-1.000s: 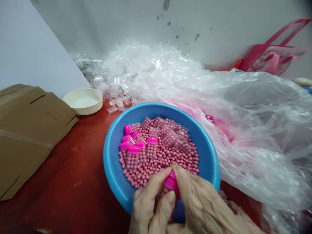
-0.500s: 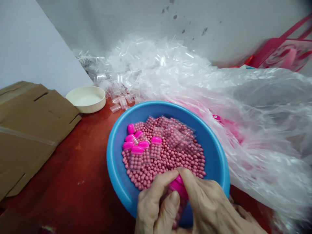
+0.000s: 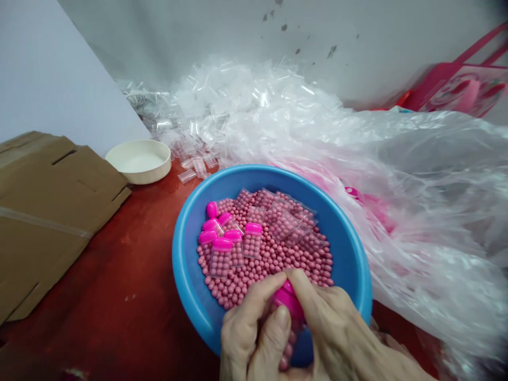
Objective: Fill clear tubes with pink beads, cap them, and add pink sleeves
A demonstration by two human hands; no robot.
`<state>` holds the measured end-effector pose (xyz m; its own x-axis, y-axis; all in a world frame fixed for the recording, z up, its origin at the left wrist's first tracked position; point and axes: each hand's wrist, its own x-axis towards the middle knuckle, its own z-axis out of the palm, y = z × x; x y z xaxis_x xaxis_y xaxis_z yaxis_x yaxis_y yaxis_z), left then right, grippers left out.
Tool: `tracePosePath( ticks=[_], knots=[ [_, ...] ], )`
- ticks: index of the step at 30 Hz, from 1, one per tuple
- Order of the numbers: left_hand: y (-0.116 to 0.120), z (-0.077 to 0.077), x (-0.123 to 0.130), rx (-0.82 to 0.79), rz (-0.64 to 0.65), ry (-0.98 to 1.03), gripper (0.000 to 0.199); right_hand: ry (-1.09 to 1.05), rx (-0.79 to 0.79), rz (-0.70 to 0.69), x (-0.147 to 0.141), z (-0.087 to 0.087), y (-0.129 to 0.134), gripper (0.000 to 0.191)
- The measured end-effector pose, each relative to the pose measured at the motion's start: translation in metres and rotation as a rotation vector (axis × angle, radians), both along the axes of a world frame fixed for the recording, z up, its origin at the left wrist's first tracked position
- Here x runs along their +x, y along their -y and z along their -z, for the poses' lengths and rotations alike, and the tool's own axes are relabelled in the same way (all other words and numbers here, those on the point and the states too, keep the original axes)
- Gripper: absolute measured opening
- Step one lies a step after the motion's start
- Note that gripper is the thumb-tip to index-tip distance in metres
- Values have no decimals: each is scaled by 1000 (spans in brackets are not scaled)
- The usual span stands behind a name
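Both my left hand (image 3: 250, 330) and my right hand (image 3: 331, 328) pinch a small clear bag with a bright pink cap (image 3: 288, 300), held over the near rim of a blue plastic basin (image 3: 190, 301). Pink beads show in the bag's lower end, partly hidden by my fingers. The basin holds a bed of loose pink beads (image 3: 273, 262). On them lie several filled pink-capped bags (image 3: 221, 257) at the left and several flat bead-filled clear bags (image 3: 282, 222) toward the back.
A flattened cardboard box (image 3: 51, 196) lies left on the red table (image 3: 119, 275), beside a round cream dish (image 3: 138, 161). A heap of small clear bags (image 3: 206, 121) and a large crumpled plastic sheet (image 3: 416, 211) fill the back and right. A pink tote bag (image 3: 464, 90) stands far right.
The view has shifted slightly, moving the basin a little right in the picture. My hands have stayed on the capped bag, and more of its bead-filled lower end now shows below my fingers.
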<state>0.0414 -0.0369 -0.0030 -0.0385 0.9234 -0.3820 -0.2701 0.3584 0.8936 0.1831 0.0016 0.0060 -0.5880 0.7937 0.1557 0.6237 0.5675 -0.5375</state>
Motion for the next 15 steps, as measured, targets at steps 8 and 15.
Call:
tracePosePath(
  ticks=[8, 15],
  knots=[
    [-5, -2, -2, -45, 62, 49, 46, -185, -112, 9, 1, -19, -13, 36],
    [0, -4, -2, -62, 6, -8, 42, -362, -293, 36, -4, -35, -13, 39]
  ],
)
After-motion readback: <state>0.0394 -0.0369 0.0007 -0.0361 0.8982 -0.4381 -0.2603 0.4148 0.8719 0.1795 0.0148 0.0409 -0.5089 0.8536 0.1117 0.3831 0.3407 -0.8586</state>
